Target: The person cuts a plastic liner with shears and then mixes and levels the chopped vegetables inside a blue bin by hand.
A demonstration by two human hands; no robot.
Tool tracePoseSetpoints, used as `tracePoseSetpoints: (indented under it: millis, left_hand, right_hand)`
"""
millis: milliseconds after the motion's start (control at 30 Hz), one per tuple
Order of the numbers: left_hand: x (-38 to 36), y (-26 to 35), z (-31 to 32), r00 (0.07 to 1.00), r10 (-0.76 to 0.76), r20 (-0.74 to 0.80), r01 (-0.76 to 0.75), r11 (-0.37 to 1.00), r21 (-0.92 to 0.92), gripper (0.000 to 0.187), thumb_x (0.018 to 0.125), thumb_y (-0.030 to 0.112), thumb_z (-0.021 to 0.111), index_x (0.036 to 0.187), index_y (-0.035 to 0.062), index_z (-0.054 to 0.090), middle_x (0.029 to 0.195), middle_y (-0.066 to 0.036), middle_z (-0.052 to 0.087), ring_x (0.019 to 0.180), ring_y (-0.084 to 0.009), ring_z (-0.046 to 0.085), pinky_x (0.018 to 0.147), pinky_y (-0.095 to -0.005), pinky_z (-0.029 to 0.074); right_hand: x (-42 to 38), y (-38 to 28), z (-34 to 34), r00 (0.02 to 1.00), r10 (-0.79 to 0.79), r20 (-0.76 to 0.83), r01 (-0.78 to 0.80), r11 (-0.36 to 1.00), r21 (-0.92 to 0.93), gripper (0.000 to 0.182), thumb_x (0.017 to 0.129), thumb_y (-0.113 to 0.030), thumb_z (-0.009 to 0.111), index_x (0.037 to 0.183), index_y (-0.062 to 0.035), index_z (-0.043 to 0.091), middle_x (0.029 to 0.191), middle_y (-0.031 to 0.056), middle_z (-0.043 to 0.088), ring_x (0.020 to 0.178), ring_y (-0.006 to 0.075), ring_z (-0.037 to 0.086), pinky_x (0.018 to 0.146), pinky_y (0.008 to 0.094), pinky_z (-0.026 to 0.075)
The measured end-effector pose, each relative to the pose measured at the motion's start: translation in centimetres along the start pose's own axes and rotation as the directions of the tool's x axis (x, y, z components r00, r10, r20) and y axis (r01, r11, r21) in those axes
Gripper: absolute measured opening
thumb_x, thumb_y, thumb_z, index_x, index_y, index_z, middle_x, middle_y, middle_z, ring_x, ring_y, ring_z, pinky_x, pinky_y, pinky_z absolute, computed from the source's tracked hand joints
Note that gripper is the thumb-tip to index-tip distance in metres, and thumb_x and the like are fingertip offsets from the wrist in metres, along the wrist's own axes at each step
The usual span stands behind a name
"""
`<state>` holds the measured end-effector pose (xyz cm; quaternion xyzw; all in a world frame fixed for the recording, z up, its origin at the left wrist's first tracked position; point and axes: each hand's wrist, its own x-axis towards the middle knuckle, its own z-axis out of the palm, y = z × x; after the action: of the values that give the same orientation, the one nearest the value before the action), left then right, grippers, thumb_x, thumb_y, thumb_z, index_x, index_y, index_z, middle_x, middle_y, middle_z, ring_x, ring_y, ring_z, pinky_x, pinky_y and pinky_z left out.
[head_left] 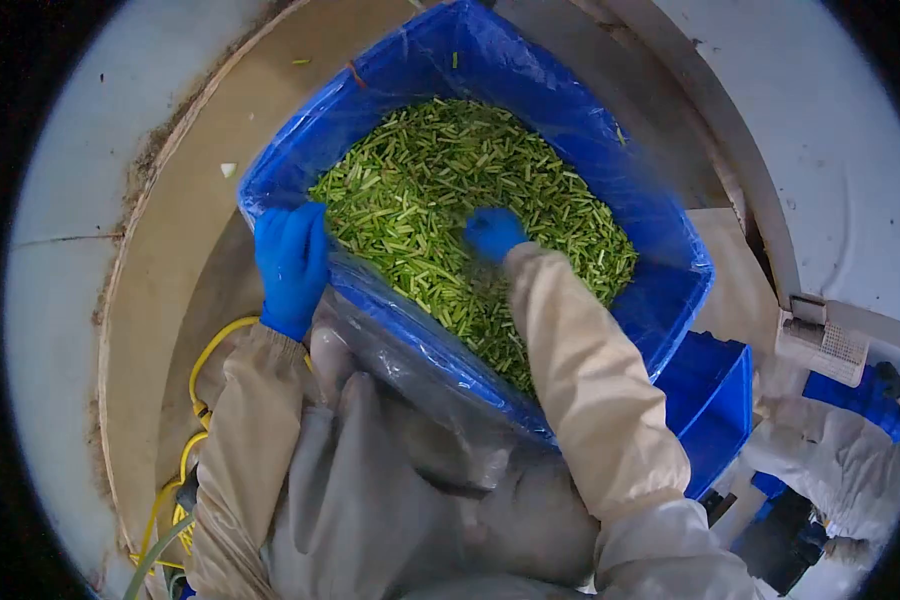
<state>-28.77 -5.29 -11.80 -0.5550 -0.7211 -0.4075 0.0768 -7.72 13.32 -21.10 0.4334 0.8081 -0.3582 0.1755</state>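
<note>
A blue crate (670, 290) lined with a clear plastic bag is filled with short cut green stalk pieces (440, 180). My left hand (292, 262), in a blue glove, grips the near left rim of the crate and its liner. My right hand (492, 232), also in a blue glove, reaches down into the middle of the green pieces with its fingers partly buried; whether it holds any pieces is hidden. Both arms wear beige sleeves.
The crate rests on a round beige surface (180, 230). A second blue crate (715, 395) stands lower right. Yellow cable (198, 375) runs at the lower left. Another person in white clothing and a blue glove (860, 395) is at the right edge.
</note>
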Motion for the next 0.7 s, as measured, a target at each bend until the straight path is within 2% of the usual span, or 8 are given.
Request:
tracePoseSetpoints:
  millis: [100, 200, 333, 400, 433, 500, 533, 700]
  left_hand:
    - [0.0, 0.2, -0.5, 1.0, -0.011, 0.012, 0.011, 1.0, -0.002, 0.014, 0.073, 0.002, 0.055, 0.086, 0.0044, 0.058, 0.068, -0.011, 0.051, 0.067, -0.0283, 0.047, 0.062, -0.0374, 0.036]
    - [-0.2, -0.1, -0.1, 1.0, -0.012, 0.008, 0.012, 1.0, 0.009, 0.014, 0.073, 0.001, 0.055, 0.086, 0.0044, 0.058, 0.068, -0.011, 0.05, 0.067, -0.0286, 0.047, 0.061, -0.0379, 0.036]
    - [-0.2, -0.1, -0.1, 1.0, -0.014, 0.008, 0.014, 1.0, 0.014, 0.014, 0.074, 0.001, 0.054, 0.087, 0.0044, 0.058, 0.067, -0.012, 0.049, 0.067, -0.0291, 0.046, 0.061, -0.0384, 0.036]
    - [-0.5, 0.0, 0.0, 1.0, -0.019, -0.004, 0.019, 1.0, 0.01, 0.015, 0.073, 0.001, 0.054, 0.087, 0.0043, 0.058, 0.067, -0.012, 0.048, 0.066, -0.029, 0.046, 0.061, -0.0384, 0.035]
    - [-0.4, -0.1, 0.0, 0.999, -0.031, -0.013, 0.031, 0.999, 0.007, 0.015, 0.073, 0.001, 0.054, 0.087, 0.0042, 0.058, 0.067, -0.012, 0.048, 0.066, -0.0289, 0.046, 0.061, -0.0383, 0.035]
    - [0.0, 0.1, -0.3, 1.0, -0.022, 0.01, 0.022, 1.0, 0.01, 0.015, 0.073, 0.001, 0.054, 0.087, 0.0042, 0.058, 0.067, -0.011, 0.048, 0.066, -0.0287, 0.046, 0.061, -0.0381, 0.035]
    - [0.0, 0.2, -0.4, 0.999, -0.023, 0.036, 0.023, 1.0, 0.01, 0.015, 0.073, 0.001, 0.054, 0.087, 0.0042, 0.058, 0.066, -0.011, 0.048, 0.066, -0.0286, 0.046, 0.06, -0.0379, 0.035]
    - [0.0, 0.1, -0.4, 1.0, 0.012, 0.023, -0.012, 1.0, 0.008, 0.016, 0.073, 0.001, 0.054, 0.088, 0.004, 0.058, 0.067, -0.011, 0.048, 0.066, -0.0282, 0.046, 0.06, -0.0374, 0.035]
  right_hand:
    - [-1.7, 5.2, -3.1, 0.992, -0.044, -0.117, 0.111, 0.739, 0.664, 0.025, 0.076, -0.023, 0.056, 0.093, -0.0046, 0.054, 0.082, 0.0127, 0.06, 0.076, 0.0215, 0.058, 0.069, 0.0348, 0.047]
    - [-4.2, 8.5, -6.2, 0.997, 0.062, -0.035, -0.008, 0.583, 0.813, 0.022, 0.077, -0.02, 0.056, 0.094, -0.0068, 0.051, 0.08, 0.0111, 0.057, 0.075, 0.0178, 0.057, 0.065, 0.0327, 0.047]
    - [-2.5, 12.4, -2.3, 0.99, 0.133, -0.038, -0.049, 0.595, 0.802, 0.026, 0.078, -0.022, 0.056, 0.096, -0.0046, 0.049, 0.082, 0.0125, 0.057, 0.078, 0.0205, 0.057, 0.066, 0.0343, 0.046]
    - [-2.1, 9.8, -0.3, 0.937, 0.157, -0.311, -0.028, 0.923, 0.383, 0.033, 0.079, -0.024, 0.054, 0.102, -0.0012, 0.049, 0.088, 0.0183, 0.059, 0.082, 0.0292, 0.057, 0.072, 0.0373, 0.045]
    - [-1.1, 10.3, 0.8, 0.936, 0.156, -0.317, -0.022, 0.921, 0.389, 0.033, 0.079, -0.024, 0.054, 0.102, -0.0012, 0.049, 0.088, 0.0183, 0.059, 0.082, 0.0292, 0.057, 0.072, 0.0373, 0.045]
    - [1.5, 12.5, 4.1, 0.968, -0.004, -0.249, 0.064, 0.971, 0.231, 0.054, 0.076, -0.032, 0.059, 0.12, -0.0048, 0.045, 0.116, 0.0188, 0.051, 0.101, 0.032, 0.053, 0.084, 0.0397, 0.044]
    - [-0.3, 8.8, 1.5, 0.988, 0.075, -0.133, -0.077, 0.997, -0.01, 0.055, 0.073, -0.039, 0.059, 0.118, -0.0081, 0.05, 0.12, 0.0163, 0.049, 0.108, 0.0318, 0.048, 0.093, 0.0383, 0.039]
    - [0.2, 7.8, 1.1, 0.988, 0.153, -0.006, -0.152, 0.976, -0.158, 0.051, 0.073, -0.038, 0.059, 0.118, -0.014, 0.051, 0.12, 0.0139, 0.05, 0.109, 0.0315, 0.048, 0.091, 0.0403, 0.04]
